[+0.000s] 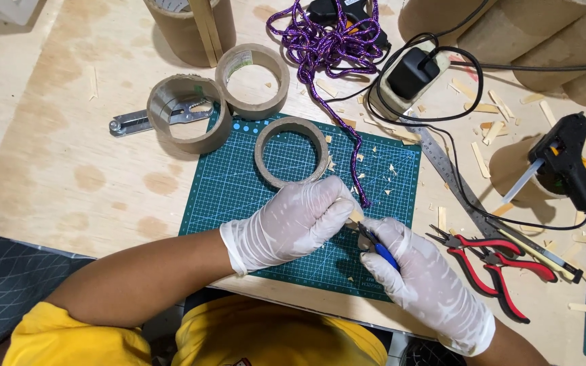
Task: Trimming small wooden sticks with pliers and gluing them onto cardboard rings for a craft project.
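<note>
Trimming step: left hand (293,220) pinches a small wood piece (355,216); right hand (418,274) clamped on blue-handled cutters (376,247) over the cutting mat (239,183). Next needs a steady squeeze.

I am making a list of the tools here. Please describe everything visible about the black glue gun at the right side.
The glue gun is black, apparently plastic, with an orange trigger partly visible. A pale, translucent glue stick protrudes from its rear, pointing down-left. It lies on the wooden table near the right edge, partly over a round cardboard piece, among scattered wood splinters. Neither hand touches it. Whether a cord joins it cannot be told.
</note>
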